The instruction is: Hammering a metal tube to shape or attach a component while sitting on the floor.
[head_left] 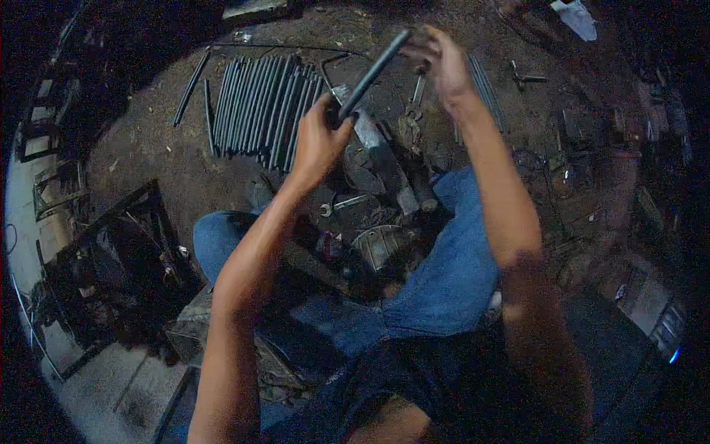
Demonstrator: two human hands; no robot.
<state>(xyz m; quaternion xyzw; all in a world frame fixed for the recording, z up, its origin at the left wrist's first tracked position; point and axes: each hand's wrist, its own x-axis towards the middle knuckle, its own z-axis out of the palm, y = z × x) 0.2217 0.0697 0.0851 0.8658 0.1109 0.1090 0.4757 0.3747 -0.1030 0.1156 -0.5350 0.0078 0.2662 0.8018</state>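
Observation:
My left hand (319, 139) is closed around the lower end of a dark metal rod (376, 75), which tilts up to the right. Close to the rod's upper tip is my right hand (448, 72), somewhat blurred, its fingers apart and gripping nothing that I can see. Beyond my left hand, a row of many similar rods (259, 103) lies side by side on the floor. A second, smaller group of rods (484, 92) lies on the floor behind my right forearm. Below the held rod, a flat metal bar (381, 152) runs between my knees.
An open-ended wrench (344, 205) lies between my legs, near a rounded ribbed metal part (381, 248). Another wrench (419, 92) is past the flat bar. A dark metal frame (111, 237) stands at left. One loose rod (191, 87) lies left of the row.

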